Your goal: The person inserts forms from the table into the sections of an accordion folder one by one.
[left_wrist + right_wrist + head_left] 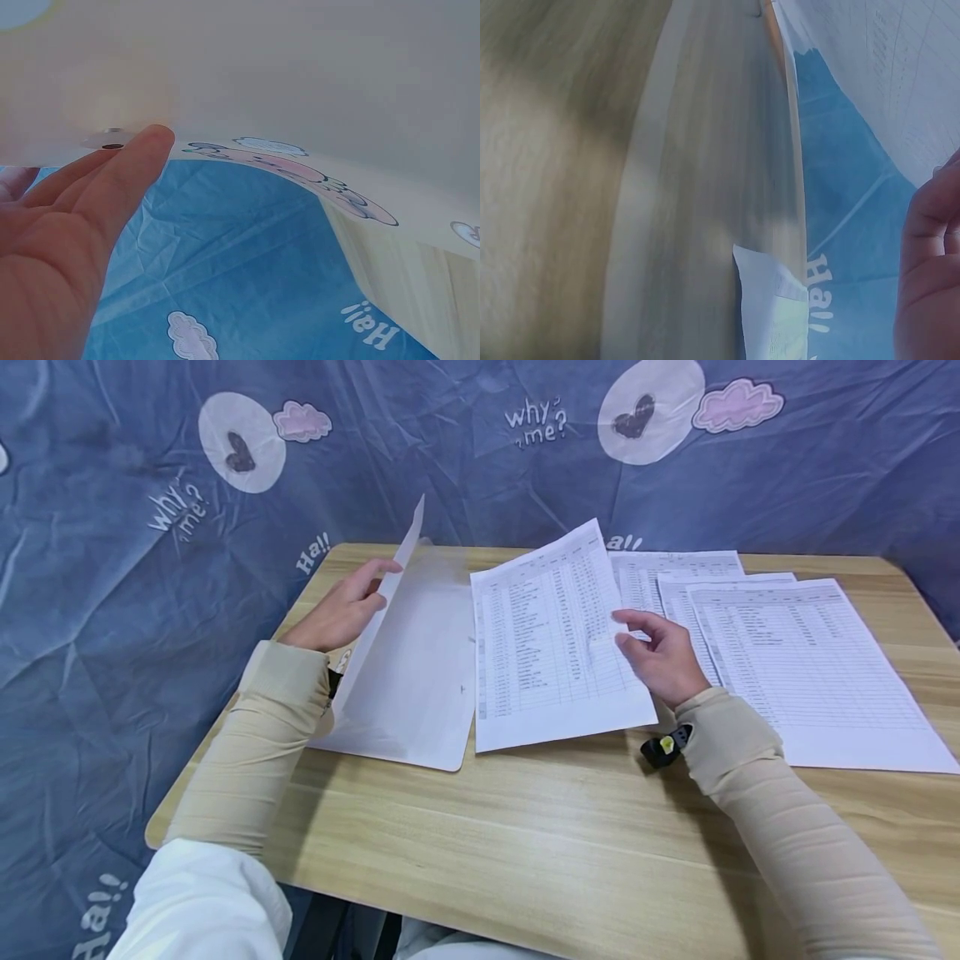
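Note:
On the left of the table lies a folder point(427, 693) with whitish see-through sides, its cover raised and leaning. My left hand point(348, 606) grips the raised cover's outer edge. In the left wrist view, a finger of my left hand point(112, 202) lies by a round snap on the cover point(300, 82), which bears cartoon prints. My right hand point(663, 656) pinches the right edge of a printed table sheet point(555, 643), tilted up beside the folder. In the right wrist view, part of the right hand point(930, 262) shows below the sheet point(892, 67).
Several more printed sheets point(847, 693) overlap on the right side of the wooden table point(480, 843). One of them point(675, 564) sits farther back, partly behind the held sheet. A blue patterned cloth point(450, 443) hangs behind and to the left of the table.

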`<control>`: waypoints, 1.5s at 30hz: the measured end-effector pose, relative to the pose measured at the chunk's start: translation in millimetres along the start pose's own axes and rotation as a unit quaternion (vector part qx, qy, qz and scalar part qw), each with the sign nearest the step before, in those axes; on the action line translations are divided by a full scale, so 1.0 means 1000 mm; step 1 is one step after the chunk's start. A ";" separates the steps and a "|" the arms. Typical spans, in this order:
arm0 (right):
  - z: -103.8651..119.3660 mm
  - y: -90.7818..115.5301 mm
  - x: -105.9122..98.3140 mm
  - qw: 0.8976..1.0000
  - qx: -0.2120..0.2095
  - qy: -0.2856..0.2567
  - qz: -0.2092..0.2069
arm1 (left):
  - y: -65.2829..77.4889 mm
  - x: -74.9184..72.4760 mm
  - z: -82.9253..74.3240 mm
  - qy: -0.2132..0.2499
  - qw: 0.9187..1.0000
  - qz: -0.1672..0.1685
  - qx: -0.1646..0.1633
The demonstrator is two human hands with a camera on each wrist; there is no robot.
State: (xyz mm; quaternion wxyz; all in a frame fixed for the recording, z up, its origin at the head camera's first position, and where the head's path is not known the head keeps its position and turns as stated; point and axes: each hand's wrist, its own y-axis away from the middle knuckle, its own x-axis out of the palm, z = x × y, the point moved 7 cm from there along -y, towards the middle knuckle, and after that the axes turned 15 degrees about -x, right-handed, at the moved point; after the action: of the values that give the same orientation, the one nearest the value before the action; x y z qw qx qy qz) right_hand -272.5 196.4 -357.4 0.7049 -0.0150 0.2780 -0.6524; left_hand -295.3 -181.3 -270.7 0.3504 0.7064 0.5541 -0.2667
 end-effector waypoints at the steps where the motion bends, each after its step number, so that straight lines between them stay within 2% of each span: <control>1: 0.000 0.000 0.001 1.000 -0.001 -0.001 0.000 | 0.000 0.000 0.000 0.000 1.000 0.001 0.000; 12: 0.005 -0.002 0.009 1.000 -0.016 -0.017 -0.005 | 0.000 -0.001 0.001 -0.005 1.000 -0.002 -0.005; 25: 0.003 -0.005 0.018 0.999 0.003 -0.037 0.010 | -0.002 -0.002 -0.001 -0.009 1.000 -0.007 -0.009; 35: 0.005 -0.008 0.027 0.998 -0.029 -0.053 0.001 | -0.003 -0.001 -0.001 -0.005 1.000 -0.004 -0.008; 45: 0.001 -0.006 0.042 0.997 -0.016 -0.077 0.008 | -0.003 -0.002 0.001 -0.006 1.000 -0.007 -0.009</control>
State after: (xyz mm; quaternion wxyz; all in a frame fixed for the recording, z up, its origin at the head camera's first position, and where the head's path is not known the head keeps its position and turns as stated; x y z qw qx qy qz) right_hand -277.8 155.7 -369.7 0.7291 -0.0742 0.2334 -0.6391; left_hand -299.1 -182.4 -270.4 0.3584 0.6980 0.5588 -0.2686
